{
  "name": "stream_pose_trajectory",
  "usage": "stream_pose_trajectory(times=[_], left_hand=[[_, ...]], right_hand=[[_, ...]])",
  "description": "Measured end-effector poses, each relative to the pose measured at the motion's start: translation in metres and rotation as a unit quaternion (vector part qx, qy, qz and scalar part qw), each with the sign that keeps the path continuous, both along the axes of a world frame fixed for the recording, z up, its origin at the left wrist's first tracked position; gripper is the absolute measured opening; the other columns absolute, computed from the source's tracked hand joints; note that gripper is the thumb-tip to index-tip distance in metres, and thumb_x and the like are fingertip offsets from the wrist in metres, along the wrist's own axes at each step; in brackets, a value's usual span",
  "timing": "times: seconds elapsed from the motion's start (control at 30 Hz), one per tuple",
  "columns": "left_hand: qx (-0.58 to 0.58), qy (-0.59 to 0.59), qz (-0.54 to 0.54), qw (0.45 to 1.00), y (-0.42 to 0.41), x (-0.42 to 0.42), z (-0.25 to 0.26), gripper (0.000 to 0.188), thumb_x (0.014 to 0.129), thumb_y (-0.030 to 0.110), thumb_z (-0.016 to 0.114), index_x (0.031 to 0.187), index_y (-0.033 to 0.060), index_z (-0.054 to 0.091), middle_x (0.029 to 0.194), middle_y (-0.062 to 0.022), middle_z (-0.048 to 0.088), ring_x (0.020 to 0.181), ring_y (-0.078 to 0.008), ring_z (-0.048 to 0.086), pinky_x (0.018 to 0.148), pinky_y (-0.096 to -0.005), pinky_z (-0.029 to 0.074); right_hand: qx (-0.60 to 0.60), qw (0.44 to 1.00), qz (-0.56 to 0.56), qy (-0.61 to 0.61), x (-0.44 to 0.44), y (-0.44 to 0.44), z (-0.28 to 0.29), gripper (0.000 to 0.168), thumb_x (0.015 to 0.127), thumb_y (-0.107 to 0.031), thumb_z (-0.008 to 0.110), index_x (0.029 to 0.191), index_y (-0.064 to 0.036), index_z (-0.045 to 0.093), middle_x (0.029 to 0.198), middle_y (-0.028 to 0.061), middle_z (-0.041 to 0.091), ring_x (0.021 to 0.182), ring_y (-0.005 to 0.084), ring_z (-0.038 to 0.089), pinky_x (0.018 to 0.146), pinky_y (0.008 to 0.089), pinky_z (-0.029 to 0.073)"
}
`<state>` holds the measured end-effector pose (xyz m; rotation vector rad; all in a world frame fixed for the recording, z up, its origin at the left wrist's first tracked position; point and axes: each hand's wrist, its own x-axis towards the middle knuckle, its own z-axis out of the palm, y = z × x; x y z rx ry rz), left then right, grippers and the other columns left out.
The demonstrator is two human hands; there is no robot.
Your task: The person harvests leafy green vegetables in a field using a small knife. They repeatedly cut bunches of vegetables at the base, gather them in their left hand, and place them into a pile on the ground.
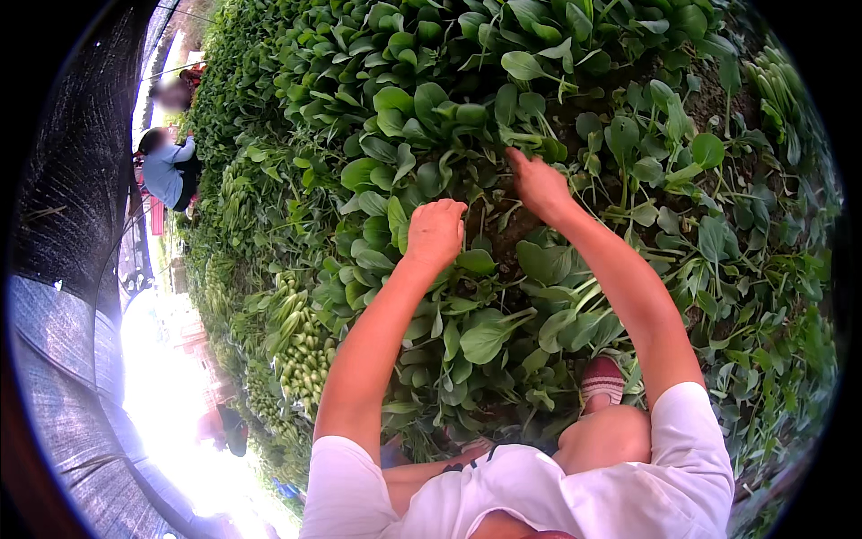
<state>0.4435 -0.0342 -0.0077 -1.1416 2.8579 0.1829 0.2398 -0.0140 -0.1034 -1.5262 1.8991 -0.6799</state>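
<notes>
Leafy bok choy plants (431, 111) stand in dense rows before me. My left hand (436, 229) is above the bed, its fingers curled inward beside several upright leaves; whether anything is inside the curl is hidden. Farther out and to the right, my right hand (541, 187) reaches down to the stems of a leaning bok choy plant (532, 135). Its fingertips are partly lost among the leaves, so a grip on the stems cannot be made out. Brown soil (505, 226) shows between the two hands. Loose leaves (488, 337) lie nearer my body.
Bundled greens with pale stem ends (306, 370) lie to the left. Another bundle (778, 94) rests at the far right. My shoe (603, 381) is among the plants. A person in a light blue top (165, 172) crouches at far left, below dark shade netting (74, 155).
</notes>
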Motion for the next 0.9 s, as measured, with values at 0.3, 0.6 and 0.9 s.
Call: stream_pose_trajectory(times=[0.3,0.6,0.9], left_hand=[[-0.074,-0.165,0.09,0.979,-0.075,-0.042,-0.015,0.038,0.078,0.008,0.057,0.116,0.0103,0.055,0.138,-0.0213,0.04,0.089,-0.0349,0.063,0.074,-0.045,0.052],[-0.086,-0.158,0.08,0.98,-0.077,-0.012,-0.048,0.032,0.075,0.018,0.068,0.102,0.0071,0.054,0.092,-0.0132,0.059,0.086,-0.0318,0.062,0.072,-0.0422,0.051],[-0.088,-0.105,0.177,0.975,-0.087,0.001,-0.059,0.019,0.076,0.015,0.067,0.093,0.0073,0.06,0.094,-0.0115,0.059,0.089,-0.0329,0.059,0.075,-0.0426,0.049]], right_hand=[[-0.036,0.969,0.038,-0.243,-0.003,-0.001,-0.031,0.045,0.086,-0.013,0.051,0.131,-0.009,0.042,0.11,0.0185,0.063,0.096,0.0404,0.059,0.079,0.0428,0.049],[0.027,0.998,0.05,-0.036,0.033,-0.02,-0.02,0.041,0.085,-0.009,0.046,0.125,-0.008,0.039,0.09,0.025,0.062,0.079,0.0432,0.061,0.065,0.0528,0.047],[-0.008,0.99,0.138,-0.025,0.023,-0.049,-0.035,0.04,0.083,-0.009,0.049,0.123,-0.005,0.047,0.076,0.0239,0.061,0.074,0.043,0.061,0.062,0.0499,0.048]])
